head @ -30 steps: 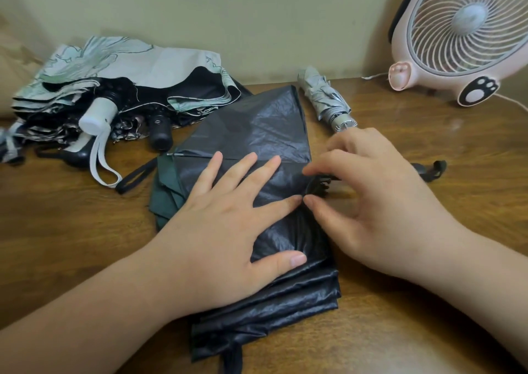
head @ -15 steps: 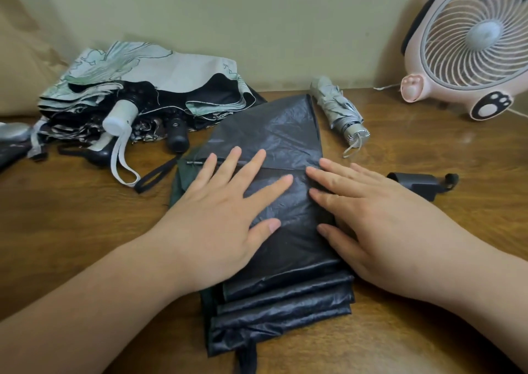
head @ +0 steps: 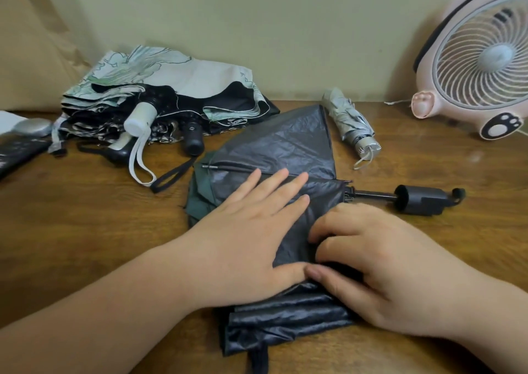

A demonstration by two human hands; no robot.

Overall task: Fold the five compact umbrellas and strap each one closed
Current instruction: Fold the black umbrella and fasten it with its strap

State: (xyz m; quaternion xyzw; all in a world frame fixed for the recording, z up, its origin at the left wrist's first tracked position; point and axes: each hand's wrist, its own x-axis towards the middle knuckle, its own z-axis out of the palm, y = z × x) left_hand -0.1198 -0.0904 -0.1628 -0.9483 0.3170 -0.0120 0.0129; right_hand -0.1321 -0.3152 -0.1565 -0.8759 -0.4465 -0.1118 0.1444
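A black compact umbrella (head: 283,145) lies flattened in the middle of the wooden table, its dark handle (head: 423,199) pointing right. My left hand (head: 245,230) presses flat on the canopy with straight fingers. My right hand (head: 380,265) sits just right of it with fingers curled into the canopy's folds near the right edge. A small silver umbrella (head: 350,122) lies folded behind, near the wall. A pile of loose umbrellas (head: 160,96) with pale floral and black canopies sits at the back left.
A pink desk fan (head: 480,59) stands at the back right against the wall, its cord running left. Brown paper (head: 31,53) leans at the far left. A dark object (head: 20,150) lies at the left edge. Wrist straps (head: 140,162) trail from the pile onto the table.
My right hand went from lying flat on the canopy to curling its fingers into the folds nearer me. The umbrella's handle is now uncovered. My left hand stays pressed flat.
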